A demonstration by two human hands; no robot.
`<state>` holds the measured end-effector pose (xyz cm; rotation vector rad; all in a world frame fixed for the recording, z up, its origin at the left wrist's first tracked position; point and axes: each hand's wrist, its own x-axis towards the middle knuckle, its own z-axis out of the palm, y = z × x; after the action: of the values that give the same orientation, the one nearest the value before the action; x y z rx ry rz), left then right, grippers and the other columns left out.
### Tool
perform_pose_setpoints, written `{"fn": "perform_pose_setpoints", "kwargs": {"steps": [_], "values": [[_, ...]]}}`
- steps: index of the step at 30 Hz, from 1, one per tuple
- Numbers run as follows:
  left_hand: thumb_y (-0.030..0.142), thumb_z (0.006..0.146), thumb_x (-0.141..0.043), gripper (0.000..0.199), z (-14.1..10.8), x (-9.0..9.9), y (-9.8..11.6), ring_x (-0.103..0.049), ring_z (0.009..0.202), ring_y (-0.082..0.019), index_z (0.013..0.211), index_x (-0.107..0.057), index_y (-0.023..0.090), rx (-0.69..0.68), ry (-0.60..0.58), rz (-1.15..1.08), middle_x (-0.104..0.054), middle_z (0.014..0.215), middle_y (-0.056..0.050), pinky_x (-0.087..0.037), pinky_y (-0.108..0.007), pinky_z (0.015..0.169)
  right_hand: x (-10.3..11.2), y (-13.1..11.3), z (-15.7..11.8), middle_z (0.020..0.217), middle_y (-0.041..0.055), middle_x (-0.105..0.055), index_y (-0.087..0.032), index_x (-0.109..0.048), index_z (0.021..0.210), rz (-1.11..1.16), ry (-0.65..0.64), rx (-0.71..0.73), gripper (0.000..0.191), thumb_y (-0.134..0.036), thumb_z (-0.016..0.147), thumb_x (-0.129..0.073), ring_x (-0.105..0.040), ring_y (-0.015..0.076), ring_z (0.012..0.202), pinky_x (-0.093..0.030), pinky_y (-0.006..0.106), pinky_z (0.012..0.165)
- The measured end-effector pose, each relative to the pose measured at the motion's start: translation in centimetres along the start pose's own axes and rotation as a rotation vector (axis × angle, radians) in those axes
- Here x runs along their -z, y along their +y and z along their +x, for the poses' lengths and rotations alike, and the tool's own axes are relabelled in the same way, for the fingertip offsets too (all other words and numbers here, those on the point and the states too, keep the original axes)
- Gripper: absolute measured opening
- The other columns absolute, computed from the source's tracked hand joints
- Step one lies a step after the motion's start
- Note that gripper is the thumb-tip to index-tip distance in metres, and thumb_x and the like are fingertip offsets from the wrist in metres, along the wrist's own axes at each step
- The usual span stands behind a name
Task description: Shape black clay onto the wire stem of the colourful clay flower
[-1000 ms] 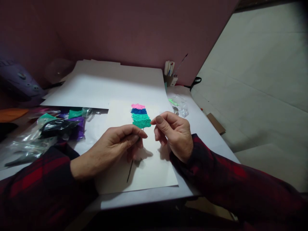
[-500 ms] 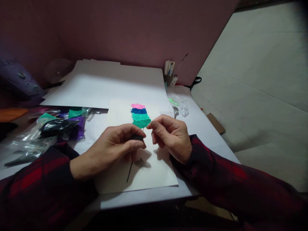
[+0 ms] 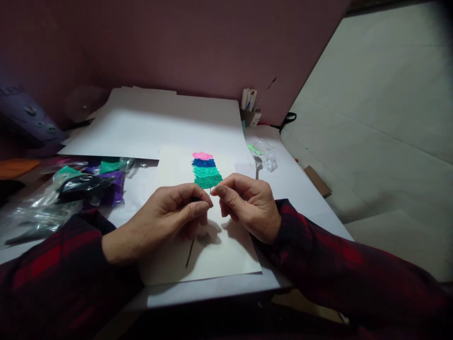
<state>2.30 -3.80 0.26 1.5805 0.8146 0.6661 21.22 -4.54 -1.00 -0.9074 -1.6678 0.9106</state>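
My left hand (image 3: 173,208) is closed over the paper, thumb and fingertips around a lump of black modelling clay, most of it hidden by the fingers. Right beside it, my right hand (image 3: 249,203) pinches thumb against forefinger; whatever lies in the pinch is too small to make out. Just beyond the fingertips, bands of textured clay (image 3: 207,177) in pink, blue, turquoise and green cover part of the cream paper (image 3: 240,259). A thin dark line (image 3: 189,255) runs down the sheet below my left hand.
Clear bags of coloured clay (image 3: 88,186) lie at the left. Large white sheets (image 3: 170,118) spread across the back. To the right are a fork (image 3: 257,163), a crumpled clear bag (image 3: 269,158) and a holder with pens (image 3: 249,100). The table's right edge drops to the floor.
My right hand has shifted slightly left and down, its fingertips now closer to my left hand. The black lump shows less between my left fingers.
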Motion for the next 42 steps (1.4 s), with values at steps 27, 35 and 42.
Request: {"fn": "perform_pose_setpoints", "kwargs": {"steps": [27, 35, 42], "values": [[0.025, 0.084, -0.061, 0.01, 0.33, -0.11, 0.42, -0.05, 0.049, -0.009, 0.087, -0.058, 0.017, -0.026, 0.121, 0.013, -0.056, 0.058, 0.004, -0.038, -0.021, 0.047, -0.15, -0.16, -0.27, 0.054, -0.0045, -0.057, -0.016, -0.066, 0.08, -0.01, -0.022, 0.005, 0.017, -0.032, 0.087, -0.062, -0.045, 0.0048, 0.043, -0.037, 0.019, 0.042], [0.024, 0.079, -0.066, 0.011, 0.35, 0.06, 0.49, -0.05, 0.05, -0.009, 0.086, -0.063, 0.017, -0.031, 0.179, 0.069, -0.059, 0.063, 0.002, -0.04, -0.02, 0.046, -0.28, -0.21, -0.28, 0.053, -0.0047, -0.056, -0.016, -0.066, 0.079, -0.011, -0.018, 0.004, 0.017, -0.031, 0.087, -0.062, -0.046, 0.0049, 0.043, -0.039, 0.019, 0.043], [0.026, 0.083, -0.062, 0.014, 0.34, 0.12, 0.21, -0.053, 0.053, -0.01, 0.094, -0.066, 0.018, -0.066, 0.163, 0.029, -0.062, 0.067, 0.001, -0.043, -0.02, 0.049, -0.29, -0.23, -0.26, 0.054, -0.0046, -0.056, -0.017, -0.065, 0.078, -0.02, -0.029, 0.026, 0.017, -0.03, 0.087, -0.062, -0.046, 0.0051, 0.044, -0.04, 0.019, 0.044]]}}
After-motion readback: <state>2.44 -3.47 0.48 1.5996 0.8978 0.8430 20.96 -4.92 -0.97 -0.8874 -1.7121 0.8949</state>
